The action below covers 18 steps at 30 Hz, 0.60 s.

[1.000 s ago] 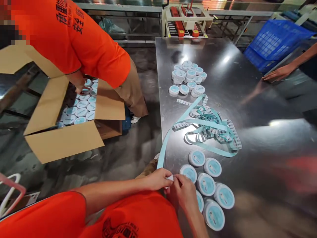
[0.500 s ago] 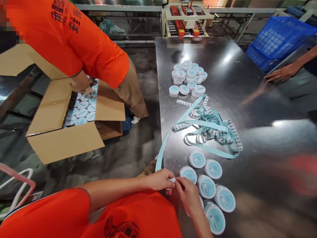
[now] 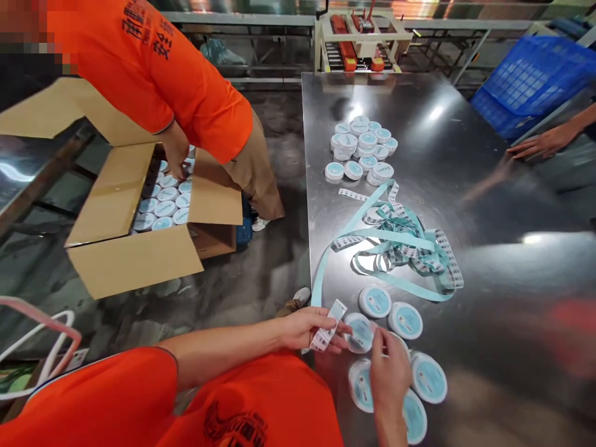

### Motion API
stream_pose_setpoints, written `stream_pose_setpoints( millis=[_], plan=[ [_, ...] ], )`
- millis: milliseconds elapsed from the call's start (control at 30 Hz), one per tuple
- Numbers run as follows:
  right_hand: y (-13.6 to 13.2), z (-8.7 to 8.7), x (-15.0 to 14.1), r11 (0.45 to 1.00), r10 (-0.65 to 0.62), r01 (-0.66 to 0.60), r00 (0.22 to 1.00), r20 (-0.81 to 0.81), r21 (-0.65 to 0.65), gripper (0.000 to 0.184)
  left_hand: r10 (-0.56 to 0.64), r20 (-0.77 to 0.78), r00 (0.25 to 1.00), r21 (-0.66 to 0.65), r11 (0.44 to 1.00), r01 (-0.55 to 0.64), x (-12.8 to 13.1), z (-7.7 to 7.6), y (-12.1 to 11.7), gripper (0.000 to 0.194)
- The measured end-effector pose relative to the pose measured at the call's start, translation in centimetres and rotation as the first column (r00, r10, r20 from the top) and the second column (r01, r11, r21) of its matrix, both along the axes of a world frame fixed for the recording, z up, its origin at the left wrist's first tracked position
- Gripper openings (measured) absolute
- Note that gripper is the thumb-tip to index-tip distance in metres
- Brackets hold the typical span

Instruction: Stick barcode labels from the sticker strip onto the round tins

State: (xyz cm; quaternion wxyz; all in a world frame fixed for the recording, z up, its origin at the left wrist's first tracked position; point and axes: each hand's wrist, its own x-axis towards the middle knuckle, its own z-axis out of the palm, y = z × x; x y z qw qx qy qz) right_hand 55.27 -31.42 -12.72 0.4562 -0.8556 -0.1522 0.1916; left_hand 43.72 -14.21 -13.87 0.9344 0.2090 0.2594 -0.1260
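Observation:
My left hand (image 3: pixel 302 329) holds a short strip of barcode labels (image 3: pixel 328 326) between thumb and fingers, just above the table's near edge. My right hand (image 3: pixel 386 372) is over a group of round white tins with pale teal lids, its fingertips pinched close to one lid; anything between them is hidden. The nearest tin (image 3: pixel 361 332) lies beside my left fingers. A tangled pale teal label backing ribbon (image 3: pixel 395 236) with printed labels lies on the steel table (image 3: pixel 442 143) beyond my hands, and a tail of it runs towards my left wrist. Farther back stands a loose pile of tins (image 3: pixel 358 146).
A co-worker in an orange shirt (image 3: pixel 186 81) reaches into an open cardboard box (image 3: pixel 135 261) packed with similar tins. Another person's hand (image 3: pixel 540 146) rests at the table's right side. A blue plastic crate (image 3: pixel 531 81) and a conveyor machine (image 3: pixel 361 43) stand behind the table.
My hands have moved apart, and the label strip now shows in my left hand. My right hand has shifted onto the tins. The co-worker's hand has gone lower into the box.

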Motion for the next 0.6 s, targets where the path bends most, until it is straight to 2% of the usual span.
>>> stream_pose_setpoints(
  millis=[100,167,267,333,367,467,533,600],
  plan=[
    [-0.1,-0.3,-2.1,0.985,0.170,-0.164,0.971,0.165,-0.049,0.033,0.043,-0.007,0.999,-0.028,0.999,-0.043,0.0,-0.1,-0.2,0.042],
    [-0.3,-0.6,-2.6,0.972,0.236,-0.227,0.951,0.202,-0.064,0.033,0.052,-0.018,0.998,0.004,0.999,-0.052,-0.1,-0.2,-0.2,0.044],
    [-0.9,-0.7,-1.7,0.995,0.091,-0.091,0.996,-0.003,-0.035,0.041,0.053,-0.015,0.998,0.078,0.996,-0.052,-0.4,-0.3,-0.1,0.048],
    [-1.1,-0.5,-0.5,0.999,-0.019,0.012,0.978,-0.206,-0.035,0.045,-0.002,-0.014,1.000,0.126,0.992,0.003,-0.6,-0.3,0.0,0.048],
    [-1.0,-0.4,0.0,0.999,-0.027,0.021,0.953,-0.301,-0.026,0.047,-0.044,-0.017,0.999,0.149,0.988,0.046,-0.6,-0.4,0.0,0.049],
    [-0.6,0.2,0.9,0.998,0.070,-0.059,0.869,-0.490,0.037,0.044,-0.149,-0.022,0.989,0.210,0.966,0.151,-0.5,-0.5,0.0,0.050],
    [-0.4,0.3,0.9,0.989,0.146,-0.134,0.839,-0.525,0.062,0.038,-0.182,-0.012,0.983,0.238,0.955,0.179,-0.2,-0.6,0.0,0.050],
    [-0.4,0.2,1.1,0.979,0.193,-0.201,0.847,-0.495,0.039,0.039,-0.198,-0.015,0.980,0.258,0.946,0.195,0.1,-0.7,-0.1,0.049]
  ],
)
